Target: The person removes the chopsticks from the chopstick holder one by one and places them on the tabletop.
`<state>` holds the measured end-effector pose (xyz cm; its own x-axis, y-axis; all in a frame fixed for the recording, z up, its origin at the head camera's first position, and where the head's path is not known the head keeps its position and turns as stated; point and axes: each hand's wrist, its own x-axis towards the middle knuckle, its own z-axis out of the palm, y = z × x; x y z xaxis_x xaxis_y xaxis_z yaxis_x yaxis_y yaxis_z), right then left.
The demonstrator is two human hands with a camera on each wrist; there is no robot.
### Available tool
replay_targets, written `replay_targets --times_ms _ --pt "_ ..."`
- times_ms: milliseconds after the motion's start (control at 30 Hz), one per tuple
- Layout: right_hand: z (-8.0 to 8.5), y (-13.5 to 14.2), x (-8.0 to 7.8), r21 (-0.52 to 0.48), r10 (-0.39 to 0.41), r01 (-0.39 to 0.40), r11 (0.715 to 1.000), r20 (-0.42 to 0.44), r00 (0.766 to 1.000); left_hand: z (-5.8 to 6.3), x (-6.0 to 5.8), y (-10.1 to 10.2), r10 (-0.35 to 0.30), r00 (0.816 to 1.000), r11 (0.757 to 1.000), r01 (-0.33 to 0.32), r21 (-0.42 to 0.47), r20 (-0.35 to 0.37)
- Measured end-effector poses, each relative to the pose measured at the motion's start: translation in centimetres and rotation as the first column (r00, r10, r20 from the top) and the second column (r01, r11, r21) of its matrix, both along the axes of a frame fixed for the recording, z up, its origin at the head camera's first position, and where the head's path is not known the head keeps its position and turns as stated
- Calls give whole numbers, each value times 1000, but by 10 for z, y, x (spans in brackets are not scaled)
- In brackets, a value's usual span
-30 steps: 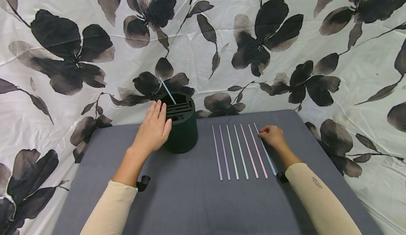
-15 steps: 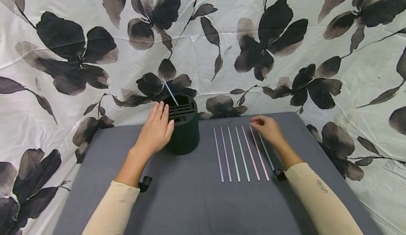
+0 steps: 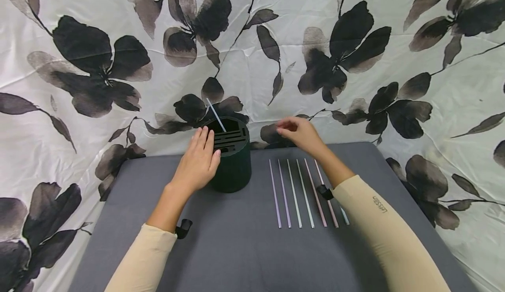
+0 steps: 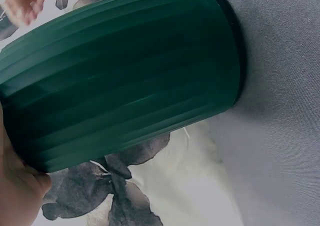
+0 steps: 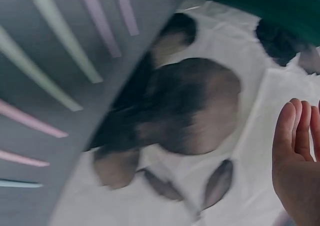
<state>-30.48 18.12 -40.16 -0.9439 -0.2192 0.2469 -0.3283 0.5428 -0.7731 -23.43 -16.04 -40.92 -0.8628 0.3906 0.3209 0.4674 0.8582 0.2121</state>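
A dark green ribbed holder (image 3: 232, 173) with a slotted top stands at the back of the table, a light blue stick (image 3: 216, 114) leaning up out of its open section. My left hand (image 3: 195, 165) rests against the holder's left rim, fingers straight. In the left wrist view the holder's green wall (image 4: 130, 81) fills much of the frame. My right hand (image 3: 301, 134) hovers right of the holder, near the table's back edge, fingers loosely bent, and I see nothing held. Below it lie purple sticks (image 3: 275, 195), pale green sticks (image 3: 294, 195), pink sticks (image 3: 315, 195) and a light blue stick (image 3: 344, 215).
The table has a grey cover (image 3: 236, 252). A white cloth with dark flowers (image 3: 276, 86) hangs behind it. The right forearm sleeve (image 3: 378, 222) passes over the right-hand sticks and partly hides them. A black strap piece (image 3: 324, 192) sits at the right wrist.
My right hand has left the light blue stick, risen and moved left towards the holder. That stick stays on the table. My left hand keeps its place on the holder.
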Motion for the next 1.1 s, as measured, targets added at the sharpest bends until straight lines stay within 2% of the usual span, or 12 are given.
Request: replay_targets --times_ms 167,300,500,567,967,1100 --pt "29 -37 -23 -17 86 -86 996 5 996 -2 -7 5 21 1000 1000 -21 -4 -12" --pt "46 -65 -44 10 167 -167 986 -38 985 -5 -13 10 45 999 999 -46 -8 -27" --pt "58 -105 -67 102 292 -284 953 -71 954 -10 -24 18 83 995 997 -83 -4 -58" --pt "60 -117 -67 129 313 -304 944 -61 948 -9 -24 19 85 995 996 -85 -7 -61" --pt "57 -161 -73 248 239 -215 945 -71 969 -11 -22 18 86 993 996 -88 -19 -75" --pt "57 -170 -68 294 172 -143 945 -75 982 -10 -17 17 75 996 997 -76 -20 -58"
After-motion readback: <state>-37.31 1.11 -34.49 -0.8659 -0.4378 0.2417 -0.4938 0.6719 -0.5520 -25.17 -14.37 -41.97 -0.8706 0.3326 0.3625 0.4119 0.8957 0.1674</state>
